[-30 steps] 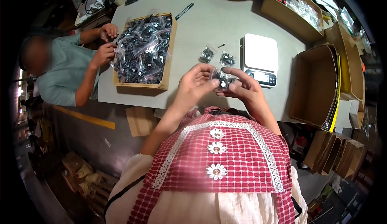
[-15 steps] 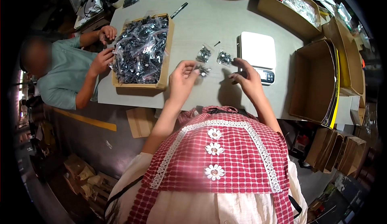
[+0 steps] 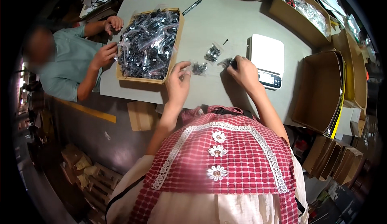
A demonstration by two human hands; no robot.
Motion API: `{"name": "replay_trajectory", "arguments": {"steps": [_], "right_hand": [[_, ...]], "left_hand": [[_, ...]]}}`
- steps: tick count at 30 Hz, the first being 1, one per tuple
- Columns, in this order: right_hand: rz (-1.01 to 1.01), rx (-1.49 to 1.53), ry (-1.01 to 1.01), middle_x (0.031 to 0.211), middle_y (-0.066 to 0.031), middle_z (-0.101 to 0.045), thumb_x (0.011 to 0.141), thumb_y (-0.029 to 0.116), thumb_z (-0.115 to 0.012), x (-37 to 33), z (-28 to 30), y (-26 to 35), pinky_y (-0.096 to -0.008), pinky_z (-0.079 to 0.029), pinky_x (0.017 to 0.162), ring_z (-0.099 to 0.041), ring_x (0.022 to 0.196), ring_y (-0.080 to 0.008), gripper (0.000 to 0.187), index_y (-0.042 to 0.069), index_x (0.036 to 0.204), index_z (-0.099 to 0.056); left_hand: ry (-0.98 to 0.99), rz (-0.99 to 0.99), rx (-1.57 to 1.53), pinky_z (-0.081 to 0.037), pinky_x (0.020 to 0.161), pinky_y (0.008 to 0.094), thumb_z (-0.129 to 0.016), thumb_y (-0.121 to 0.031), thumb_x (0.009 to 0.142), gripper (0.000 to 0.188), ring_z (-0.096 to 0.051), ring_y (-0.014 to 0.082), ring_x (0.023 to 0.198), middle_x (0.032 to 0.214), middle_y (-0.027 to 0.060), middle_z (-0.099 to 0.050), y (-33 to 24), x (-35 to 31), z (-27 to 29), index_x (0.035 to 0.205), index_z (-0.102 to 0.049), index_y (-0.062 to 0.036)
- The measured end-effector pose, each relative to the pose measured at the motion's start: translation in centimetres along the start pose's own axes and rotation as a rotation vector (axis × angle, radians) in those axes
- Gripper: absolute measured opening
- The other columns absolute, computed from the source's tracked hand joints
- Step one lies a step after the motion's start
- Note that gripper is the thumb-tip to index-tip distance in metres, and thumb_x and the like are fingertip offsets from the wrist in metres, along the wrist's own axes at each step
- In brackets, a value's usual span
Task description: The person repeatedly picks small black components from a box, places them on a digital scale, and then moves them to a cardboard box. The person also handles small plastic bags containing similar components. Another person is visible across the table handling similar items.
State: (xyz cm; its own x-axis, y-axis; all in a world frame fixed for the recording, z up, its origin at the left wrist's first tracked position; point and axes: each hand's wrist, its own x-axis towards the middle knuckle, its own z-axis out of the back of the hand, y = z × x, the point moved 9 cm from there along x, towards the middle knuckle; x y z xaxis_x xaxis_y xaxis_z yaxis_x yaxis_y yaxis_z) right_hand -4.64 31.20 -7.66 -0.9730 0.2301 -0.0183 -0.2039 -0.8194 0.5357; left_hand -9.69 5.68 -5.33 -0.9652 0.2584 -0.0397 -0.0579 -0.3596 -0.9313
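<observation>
On the table, a small clear plastic bag of dark parts [image 3: 199,68] lies just right of my left hand [image 3: 178,86], whose thumb and fingers are apart. My right hand [image 3: 244,74] has its fingertips closed on the edge of a second small bag [image 3: 227,63] of dark parts, partly covered by the fingers. Beyond these two lies a third such bag [image 3: 212,54]. A single small dark screw-like piece [image 3: 225,41] rests near it. To the right of my right hand stands a white digital scale [image 3: 267,54] with nothing on its plate.
A shallow cardboard box [image 3: 180,32] heaped with bagged dark parts stands at left, with a co-worker's hands [image 3: 105,54] at its side. A black marker [image 3: 192,7] lies beyond it. An open carton [image 3: 318,93] and a box of clear bags [image 3: 278,12] stand at right.
My left hand has let go of its bag, which now lies on the table. My right hand has moved onto another bag. The whole view has shifted slightly.
</observation>
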Motion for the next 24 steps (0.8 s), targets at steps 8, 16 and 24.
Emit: {"name": "replay_trajectory", "arguments": {"steps": [8,16,24], "right_hand": [[-0.317,1.265,0.38,0.093,-0.014,-0.072,0.1,0.011,-0.056,-5.2,0.1,2.3,-0.0329,-0.061,0.07,-0.073,0.076,-0.0232,0.038,-0.008,0.134,-0.058],[-0.259,1.409,0.422,0.099,-0.0159,-0.072,0.098,0.013,-0.055,-5.8,2.4,5.4,-0.0351,-0.06,0.075,-0.075,0.079,-0.0259,0.044,-0.008,0.137,-0.057],[-0.227,1.429,0.463,0.102,-0.0162,-0.072,0.098,0.012,-0.054,-5.9,2.4,5.9,-0.0347,-0.06,0.078,-0.074,0.082,-0.0246,0.044,-0.007,0.138,-0.057]], "left_hand": [[0.29,0.175,-0.452,-0.054,0.089,0.0287,-0.068,-0.015,0.099,0.042,-0.068,0.0191,0.109,0.12,0.0145,-0.069,-1.1,-1.3,-3.4,0.135,-0.057,0.004],[0.374,0.22,-0.664,-0.054,0.086,0.0266,-0.071,-0.006,0.096,0.04,-0.065,0.0138,0.099,0.111,0.0115,-0.067,-6.3,-1.8,-5.9,0.131,-0.056,0.0044],[0.317,0.152,-0.668,-0.056,0.085,0.0268,-0.068,-0.002,0.096,0.027,-0.066,0.0134,0.094,0.104,0.0094,-0.067,-7.1,-1.6,-4.7,0.121,-0.061,0.0052]]}}
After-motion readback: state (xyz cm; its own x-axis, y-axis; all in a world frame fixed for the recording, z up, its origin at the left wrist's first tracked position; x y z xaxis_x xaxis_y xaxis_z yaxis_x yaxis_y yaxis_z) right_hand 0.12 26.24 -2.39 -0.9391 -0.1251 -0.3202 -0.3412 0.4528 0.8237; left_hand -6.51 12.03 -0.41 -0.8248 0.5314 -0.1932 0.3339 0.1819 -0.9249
